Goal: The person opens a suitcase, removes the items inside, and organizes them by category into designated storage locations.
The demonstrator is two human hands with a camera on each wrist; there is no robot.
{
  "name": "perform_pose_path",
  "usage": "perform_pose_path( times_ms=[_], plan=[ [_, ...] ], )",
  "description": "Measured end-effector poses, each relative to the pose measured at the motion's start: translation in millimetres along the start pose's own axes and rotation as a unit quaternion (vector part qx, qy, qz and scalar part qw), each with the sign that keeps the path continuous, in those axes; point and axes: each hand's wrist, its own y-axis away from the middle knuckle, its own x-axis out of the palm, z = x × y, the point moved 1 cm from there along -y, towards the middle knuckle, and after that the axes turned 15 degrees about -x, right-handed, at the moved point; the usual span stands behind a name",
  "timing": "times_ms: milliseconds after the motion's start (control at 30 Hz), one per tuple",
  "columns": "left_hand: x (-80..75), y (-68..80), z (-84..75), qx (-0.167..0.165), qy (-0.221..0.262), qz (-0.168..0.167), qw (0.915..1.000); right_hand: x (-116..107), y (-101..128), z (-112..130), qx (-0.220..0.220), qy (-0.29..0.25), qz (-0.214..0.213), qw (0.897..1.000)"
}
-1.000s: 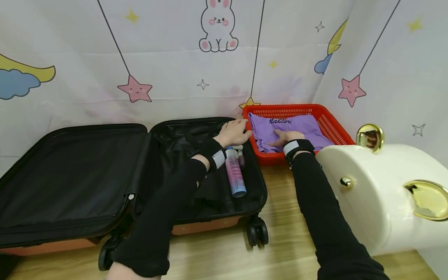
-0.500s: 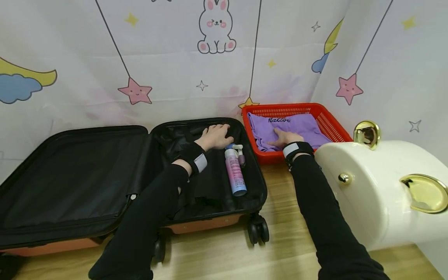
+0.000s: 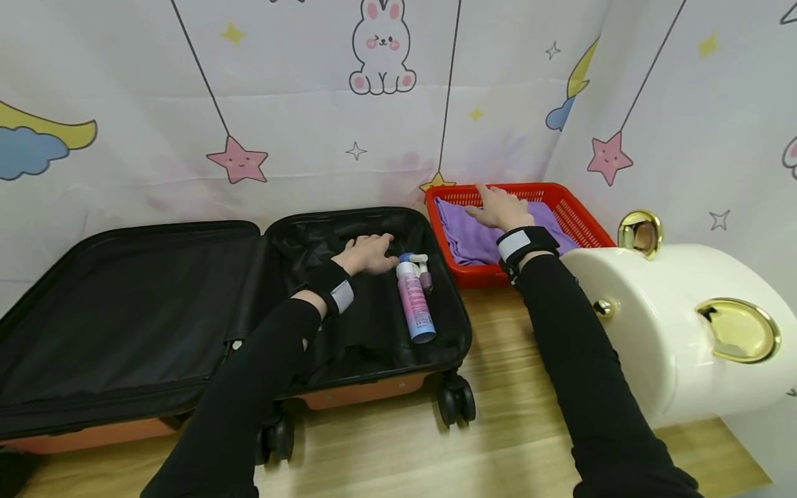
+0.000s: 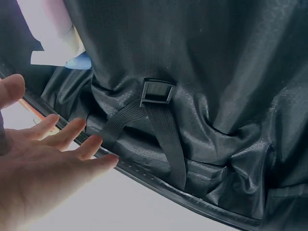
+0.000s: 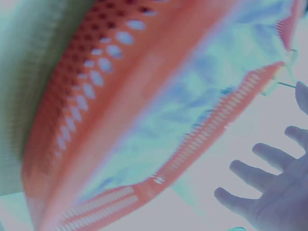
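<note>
Holding empty, outstretched left hand [image 3: 369, 254] over a suitcase [image 3: 367, 318] and right hand [image 3: 501, 209] over a red basket [image 3: 579, 216], on a wood-grain counter [image 3: 504, 394] before white cartoon-printed cloth [image 3: 299, 104].

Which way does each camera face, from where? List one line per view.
Head: worn on the person's head, facing forward and down over the open black-lined orange suitcase and rectangular red plastic basket; black fabric sleeves, left grip and right grip show.
Left wrist: worn there, facing into the suitcase, at a black woven strap; left grip shows.
Right wrist: worn there, facing the basket; right grip shows.
Shared: head and right wrist both show the basket.
</note>
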Motion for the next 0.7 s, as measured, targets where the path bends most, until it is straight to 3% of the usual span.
perform_pose_path(
  times_ms=[300,467,600,700],
  plan=[
    [7.2,0.9,-1.1,0.011,-0.016,0.023,0.9995,-59,13,41,-0.056,0.045,-0.053,0.996],
    [2.4,2.3,-1.4,0.017,-0.013,0.018,0.9996,-109,36,53,-0.035,0.081,0.007,0.996],
    [-1.1,3.1,-1.2,0.021,-0.012,0.018,0.9995,-146,67,43,0.018,0.095,0.073,0.993],
    [-3.0,3.0,-1.4,0.025,-0.013,0.015,0.9995,-165,91,28,0.051,0.093,0.084,0.991]
  ],
)
